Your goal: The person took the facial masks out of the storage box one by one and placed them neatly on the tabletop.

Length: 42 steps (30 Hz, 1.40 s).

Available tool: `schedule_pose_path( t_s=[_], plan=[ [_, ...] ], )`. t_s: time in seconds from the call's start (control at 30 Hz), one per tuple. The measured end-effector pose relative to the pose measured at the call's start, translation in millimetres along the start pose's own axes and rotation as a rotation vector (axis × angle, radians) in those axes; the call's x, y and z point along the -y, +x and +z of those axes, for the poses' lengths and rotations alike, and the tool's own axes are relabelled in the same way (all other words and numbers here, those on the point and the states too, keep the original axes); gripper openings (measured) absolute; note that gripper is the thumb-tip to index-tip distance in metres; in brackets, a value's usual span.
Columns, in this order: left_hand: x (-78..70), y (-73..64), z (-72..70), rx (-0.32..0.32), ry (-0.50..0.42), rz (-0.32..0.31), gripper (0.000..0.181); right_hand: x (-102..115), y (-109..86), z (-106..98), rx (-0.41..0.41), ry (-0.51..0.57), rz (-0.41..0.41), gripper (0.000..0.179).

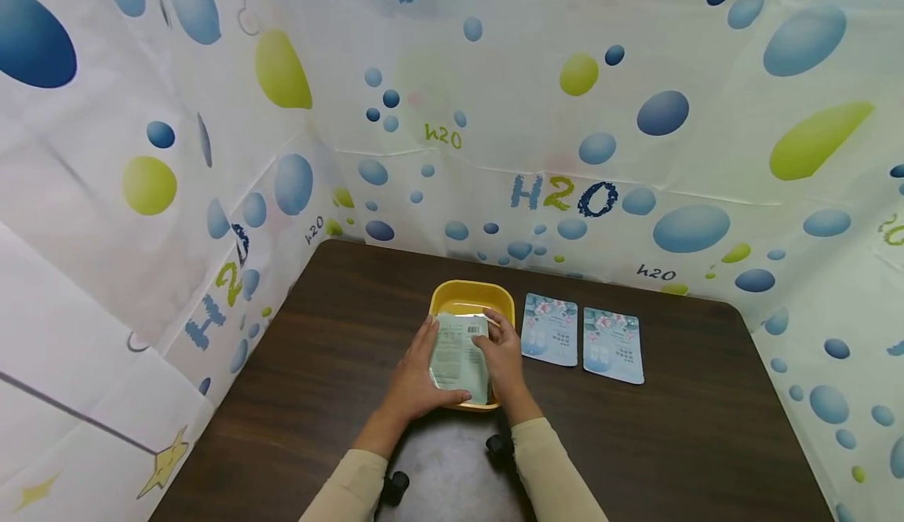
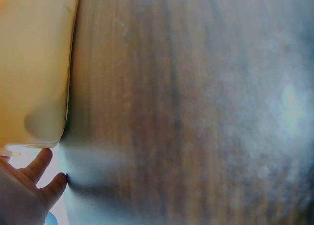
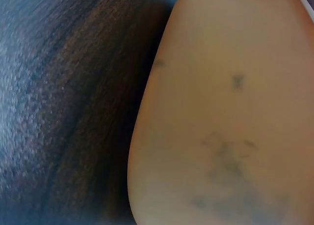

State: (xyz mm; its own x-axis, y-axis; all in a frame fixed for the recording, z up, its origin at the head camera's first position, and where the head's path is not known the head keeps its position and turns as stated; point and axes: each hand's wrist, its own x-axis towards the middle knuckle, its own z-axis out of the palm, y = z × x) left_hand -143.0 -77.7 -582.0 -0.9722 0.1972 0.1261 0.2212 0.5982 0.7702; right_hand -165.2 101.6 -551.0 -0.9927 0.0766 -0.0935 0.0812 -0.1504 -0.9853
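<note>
A flat, pale green sachet [image 1: 457,365] with small print and a barcode lies between both hands over a yellow plastic tray [image 1: 472,284]. My left hand [image 1: 413,381] holds its left side, with the thumb along the near edge. On the other side, my right hand [image 1: 504,361] grips the sachet's right edge, thumb on top. Much of the tray's inside is hidden beneath the sachet. In the left wrist view, the left hand's fingers [image 2: 40,167] show below the tray's wall [image 2: 37,58]. The right wrist view is filled by the tray's outer side [image 3: 221,102].
Two light blue sachets with a flower print, one nearer [image 1: 550,330] and one farther right [image 1: 613,345], lie flat beside the tray. Everything stands on a dark wooden table [image 1: 339,349]. Behind it hangs a white curtain [image 1: 508,98] with blue and green spots.
</note>
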Motion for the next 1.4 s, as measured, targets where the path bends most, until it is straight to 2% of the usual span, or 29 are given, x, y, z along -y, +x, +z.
schedule_pose_path(
  t_s=[0.1, 0.37, 0.63, 0.8, 0.93, 1.2, 1.4],
  plan=[
    [-0.7, -0.6, 0.8, 0.002, -0.001, 0.001, 0.133, 0.1, -0.9, -0.7, 0.013, 0.004, 0.014, 0.055],
    [-0.6, -1.6, 0.7, -0.001, -0.014, -0.003, 0.135, 1.7, -2.9, 2.4, -0.01, 0.02, -0.023, 0.033],
    [2.1, -0.6, 1.8, -0.001, -0.025, 0.013, 0.135, 1.7, -2.8, 2.8, 0.006, -0.038, -0.015, 0.045],
    [2.8, 0.3, 1.6, -0.018, -0.019, 0.039, 0.133, 0.5, -3.8, 3.6, 0.09, -0.112, -0.01, 0.052],
    [2.6, 0.2, 0.7, -0.003, -0.026, 0.03, 0.134, -0.5, -6.1, 4.4, 0.138, -0.141, -0.003, 0.059],
    [1.0, -1.3, -1.3, -0.005, -0.025, 0.027, 0.133, -4.4, -2.2, 6.9, 0.048, -0.187, 0.024, 0.049],
    [0.6, -1.5, -0.9, -0.01, -0.025, 0.024, 0.133, -4.2, -1.9, 5.9, 0.052, -0.222, 0.024, 0.058]
  ],
)
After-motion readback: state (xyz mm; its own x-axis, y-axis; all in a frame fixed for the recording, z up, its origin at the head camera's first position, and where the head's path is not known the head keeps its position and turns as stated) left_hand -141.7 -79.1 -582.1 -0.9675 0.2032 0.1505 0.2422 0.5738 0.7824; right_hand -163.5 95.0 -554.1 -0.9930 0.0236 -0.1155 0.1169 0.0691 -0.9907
